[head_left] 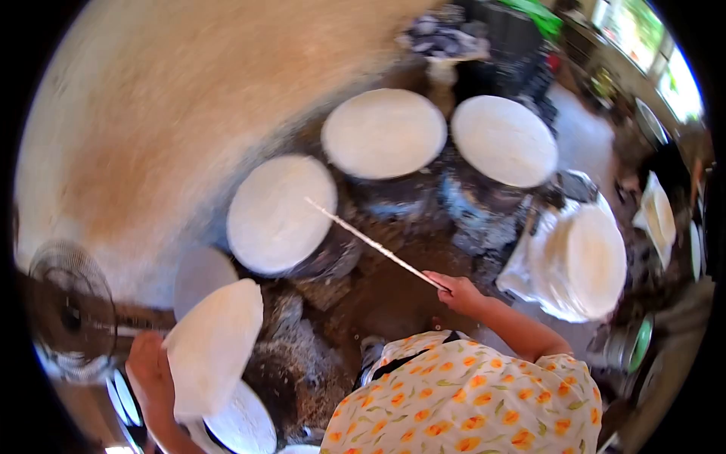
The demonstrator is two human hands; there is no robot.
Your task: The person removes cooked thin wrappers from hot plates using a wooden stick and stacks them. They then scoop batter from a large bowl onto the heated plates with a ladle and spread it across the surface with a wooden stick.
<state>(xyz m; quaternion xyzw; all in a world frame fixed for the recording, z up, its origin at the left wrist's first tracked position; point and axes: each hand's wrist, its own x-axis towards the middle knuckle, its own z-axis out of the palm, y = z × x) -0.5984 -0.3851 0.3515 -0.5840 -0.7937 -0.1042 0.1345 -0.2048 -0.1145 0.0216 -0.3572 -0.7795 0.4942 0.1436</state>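
Note:
At the lower left, my left hand [149, 371] is closed on the edge of a large pale flatbread [215, 344], raised and tilted. My right hand [456, 293] grips one end of a long thin stick [378, 247] with a whitish coating. The stick's far tip lies over the nearest round white cooking surface [280, 216]; whether it touches is unclear. Two more white rounds, a middle one [384, 132] and a right one [504, 140], top dark sooty stands. Below the raised flatbread, another white disc [242, 420] is partly covered.
A stack of pale rounds [594, 261] in clear plastic stands at right. A fan [72, 310] is at far left beside a grey disc [203, 280]. A stained wall [151, 136] runs behind the stands. Cloths [442, 38] lie at the back, and a metal pot [624, 344] stands lower right.

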